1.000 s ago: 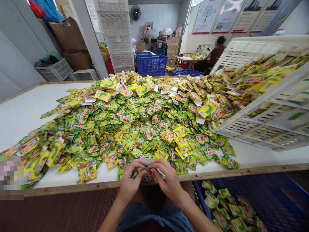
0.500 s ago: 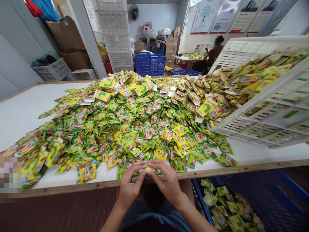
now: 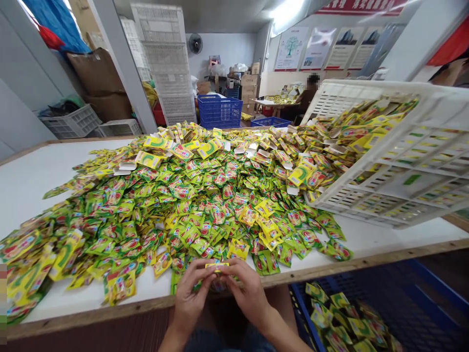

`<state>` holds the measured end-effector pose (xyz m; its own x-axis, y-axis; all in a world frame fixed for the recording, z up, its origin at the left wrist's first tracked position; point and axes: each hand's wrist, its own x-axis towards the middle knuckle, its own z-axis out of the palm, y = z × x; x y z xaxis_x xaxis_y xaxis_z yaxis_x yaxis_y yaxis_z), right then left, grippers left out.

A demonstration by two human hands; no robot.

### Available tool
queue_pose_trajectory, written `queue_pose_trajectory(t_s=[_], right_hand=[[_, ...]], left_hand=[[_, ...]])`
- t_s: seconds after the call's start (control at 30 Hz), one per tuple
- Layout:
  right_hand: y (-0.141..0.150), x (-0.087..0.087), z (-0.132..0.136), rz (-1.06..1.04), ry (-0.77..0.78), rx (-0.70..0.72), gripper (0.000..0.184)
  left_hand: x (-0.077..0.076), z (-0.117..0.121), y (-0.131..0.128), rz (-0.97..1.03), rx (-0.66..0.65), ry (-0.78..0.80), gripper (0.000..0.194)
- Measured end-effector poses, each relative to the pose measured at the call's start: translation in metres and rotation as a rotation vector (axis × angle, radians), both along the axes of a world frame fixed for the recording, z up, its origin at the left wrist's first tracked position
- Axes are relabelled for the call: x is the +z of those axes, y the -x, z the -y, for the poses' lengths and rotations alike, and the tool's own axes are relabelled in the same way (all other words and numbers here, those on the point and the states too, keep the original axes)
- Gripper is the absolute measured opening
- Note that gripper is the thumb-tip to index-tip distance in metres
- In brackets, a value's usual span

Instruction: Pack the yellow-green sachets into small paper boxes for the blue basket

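Note:
Between my two hands, at the table's front edge, is a small yellow box (image 3: 217,267), its narrow yellow end facing up. My left hand (image 3: 192,288) grips its left side with thumb and fingers. The right side is gripped by my right hand (image 3: 245,288) in the same way. Most of the box is hidden behind the fingers. Just beyond my hands lies a large heap of green sachets (image 3: 198,230) with red fruit pictures, and a few yellow sachets (image 3: 269,230) lie on it. Flattened and open yellow boxes (image 3: 210,148) cover the back of the heap.
A tilted white crate (image 3: 366,195) spills yellow boxes onto the white table (image 3: 373,239) at right. Below the edge, a blue crate (image 3: 308,318) holds filled-looking boxes (image 3: 340,318). A person (image 3: 308,100) sits at another table behind. White crates (image 3: 164,63) stand stacked at the back.
A white flap stood up on the box a second ago; now its yellow end is closed between my fingers. The view has tilted up and shifted right, and both hands stay at the table edge.

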<state>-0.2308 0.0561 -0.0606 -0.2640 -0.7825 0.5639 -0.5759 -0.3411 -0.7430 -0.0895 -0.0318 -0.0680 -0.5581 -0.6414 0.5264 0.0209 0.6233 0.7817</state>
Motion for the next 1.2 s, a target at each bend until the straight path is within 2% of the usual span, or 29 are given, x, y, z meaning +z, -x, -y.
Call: queue_pose_trajectory(t_s=[0.07, 0.13, 0.23, 0.3, 0.33, 0.43, 0.57, 0.67, 0.8, 0.93, 1.1, 1.2], right_hand=[[0.013, 0.008, -0.013, -0.027, -0.052, -0.015, 0.019], [0.042, 0.023, -0.038, -0.095, -0.161, -0.105, 0.02], [0.107, 0.042, -0.082, -0.285, -0.449, -0.4, 0.017], [0.153, 0.044, -0.097, -0.425, -0.551, -0.586, 0.02], [0.173, 0.041, -0.097, -0.438, -0.588, -0.626, 0.022], [0.219, 0.025, -0.065, -0.425, -0.633, -0.739, 0.027], [0.26, 0.013, 0.012, -0.423, -0.634, -0.875, 0.033], [0.289, 0.016, 0.056, -0.349, -0.634, -1.015, 0.052], [0.33, 0.029, 0.084, -0.185, -0.635, -1.211, 0.08], [0.342, 0.031, 0.093, -0.147, -0.633, -1.191, 0.085], [0.308, 0.016, 0.09, -0.257, -0.498, -1.016, 0.073], [0.291, 0.011, 0.085, -0.249, -0.473, -0.928, 0.067]], left_hand=[[-0.002, -0.001, -0.002, 0.035, 0.012, 0.02, 0.031], [-0.004, -0.001, -0.005, 0.059, 0.058, 0.013, 0.038], [-0.008, 0.002, -0.007, 0.077, 0.155, -0.003, 0.032], [-0.01, 0.005, -0.004, 0.088, 0.197, 0.013, 0.023], [-0.01, 0.007, -0.002, 0.089, 0.208, 0.023, 0.021], [-0.01, 0.008, 0.006, 0.102, 0.211, 0.064, 0.02], [-0.012, 0.005, 0.011, 0.109, 0.241, 0.153, 0.018], [-0.016, 0.004, 0.011, 0.114, 0.257, 0.221, 0.019], [-0.025, 0.004, 0.011, 0.152, 0.245, 0.258, 0.02], [-0.03, 0.003, 0.013, 0.185, 0.238, 0.277, 0.022], [-0.027, 0.001, 0.014, 0.189, 0.215, 0.296, 0.023], [-0.026, 0.0, 0.014, 0.192, 0.204, 0.301, 0.022]])
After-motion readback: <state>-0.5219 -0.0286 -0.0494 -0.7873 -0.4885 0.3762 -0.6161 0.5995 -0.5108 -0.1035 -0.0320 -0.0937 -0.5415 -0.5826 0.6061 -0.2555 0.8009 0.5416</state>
